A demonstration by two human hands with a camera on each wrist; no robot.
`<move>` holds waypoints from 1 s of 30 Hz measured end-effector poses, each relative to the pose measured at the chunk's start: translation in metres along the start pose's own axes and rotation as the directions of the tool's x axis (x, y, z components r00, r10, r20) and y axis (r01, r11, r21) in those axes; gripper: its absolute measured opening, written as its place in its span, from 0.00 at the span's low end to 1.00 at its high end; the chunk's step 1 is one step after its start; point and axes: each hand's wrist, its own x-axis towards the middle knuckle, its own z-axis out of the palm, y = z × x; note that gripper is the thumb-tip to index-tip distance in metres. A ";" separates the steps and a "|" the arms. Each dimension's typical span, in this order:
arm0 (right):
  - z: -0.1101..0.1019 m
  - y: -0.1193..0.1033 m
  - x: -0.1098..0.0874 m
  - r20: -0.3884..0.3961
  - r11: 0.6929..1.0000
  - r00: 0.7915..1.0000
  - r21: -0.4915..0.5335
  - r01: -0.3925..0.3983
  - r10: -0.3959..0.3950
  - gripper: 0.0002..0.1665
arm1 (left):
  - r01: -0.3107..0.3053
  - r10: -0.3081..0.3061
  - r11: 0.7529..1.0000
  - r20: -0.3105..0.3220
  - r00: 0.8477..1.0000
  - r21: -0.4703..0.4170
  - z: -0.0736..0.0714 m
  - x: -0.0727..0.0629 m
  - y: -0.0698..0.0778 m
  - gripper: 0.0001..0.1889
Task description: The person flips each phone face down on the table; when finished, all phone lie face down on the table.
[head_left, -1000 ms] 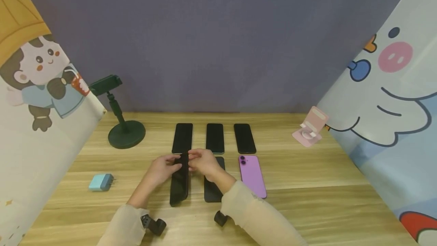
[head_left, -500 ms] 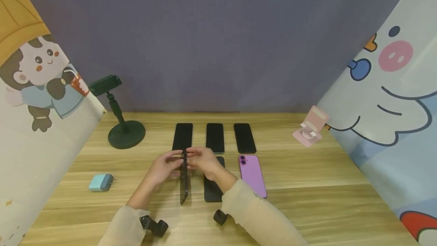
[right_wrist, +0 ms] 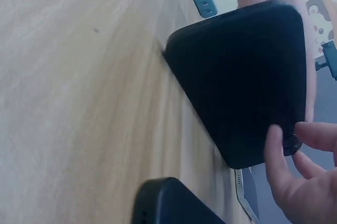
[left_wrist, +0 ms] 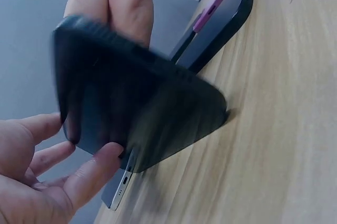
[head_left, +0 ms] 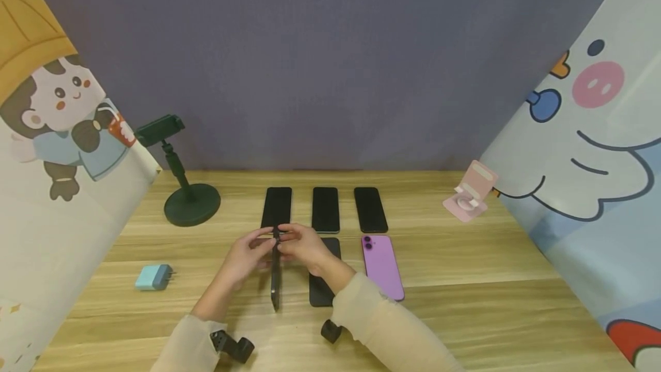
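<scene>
A black phone [head_left: 275, 280] stands on its long side edge in the head view, nearly edge-on, between both hands. My left hand [head_left: 251, 254] holds its far end from the left; in the left wrist view the thumb [left_wrist: 100, 174] lies on the dark glossy face. From the other side my right hand [head_left: 304, 250] grips the same end, its fingertips beside the camera bump [right_wrist: 292, 142] in the right wrist view. Partly under my right wrist lies another black phone [head_left: 321, 289]. A purple phone [head_left: 383, 268] lies back up to its right.
Along the back lie three dark-screened phones: left [head_left: 277, 206], middle [head_left: 325, 209] and right [head_left: 370, 209]. A dark green phone stand [head_left: 191, 205] is at the back left, a pink folding stand [head_left: 472, 191] at the back right. A blue charger plug [head_left: 153, 277] lies on the left.
The held phone has turned from leaning with its broad face showing to standing almost upright on its side edge. Both hands keep hold of its far end. The other things have not moved.
</scene>
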 end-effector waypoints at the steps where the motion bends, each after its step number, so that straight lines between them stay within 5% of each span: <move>1: 0.001 0.001 0.000 -0.002 1.000 1.000 -0.015 0.007 -0.007 0.30 | -0.001 0.001 1.000 -0.005 1.000 -0.001 0.000 0.000 0.000 0.24; 6: 0.003 0.011 0.003 -0.012 0.990 0.999 -0.138 0.040 -0.042 0.26 | -0.015 0.016 0.999 -0.018 1.000 0.034 -0.001 0.000 0.000 0.26; 13: 0.007 0.020 0.005 -0.033 0.970 0.998 -0.239 0.052 -0.062 0.21 | -0.079 0.090 0.959 -0.030 0.995 0.273 -0.003 -0.001 0.003 0.25; 23: 0.008 0.020 0.007 -0.055 0.959 0.998 -0.285 0.002 -0.018 0.22 | -0.034 0.071 0.912 -0.076 0.995 0.409 -0.014 -0.003 0.004 0.25; 30: 0.005 0.018 0.010 -0.098 0.878 0.995 -0.477 -0.016 -0.035 0.24 | -0.024 0.074 0.858 -0.078 0.994 0.513 -0.017 -0.001 -0.001 0.26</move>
